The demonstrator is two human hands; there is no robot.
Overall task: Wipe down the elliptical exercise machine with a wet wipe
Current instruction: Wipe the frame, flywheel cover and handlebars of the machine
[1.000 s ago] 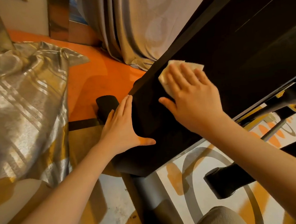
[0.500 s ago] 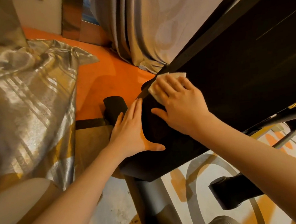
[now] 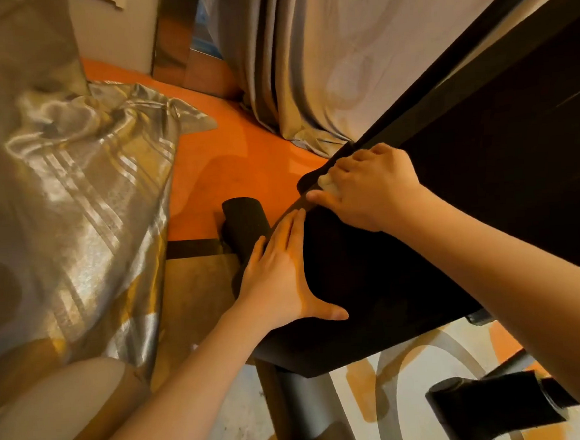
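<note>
Since the earlier frame the right hand (image 3: 368,188) has slid the wet wipe (image 3: 325,183) down the black panel (image 3: 453,215) of the elliptical machine to its far lower edge, and its fingers have curled, bunching the wipe so only a pale scrap shows under them. Nearest, a black foam-covered bar end (image 3: 494,408) sits low right over the patterned rug (image 3: 390,401). The left hand (image 3: 279,279) lies flat on the panel's left edge, fingers straight and together, thumb spread wide (it holds nothing). Just beyond its fingertips stands a black cylinder end (image 3: 244,223) on the orange floor (image 3: 243,161). Shiny silver fabric (image 3: 74,200) lies left; grey curtains (image 3: 322,63) hang behind.
</note>
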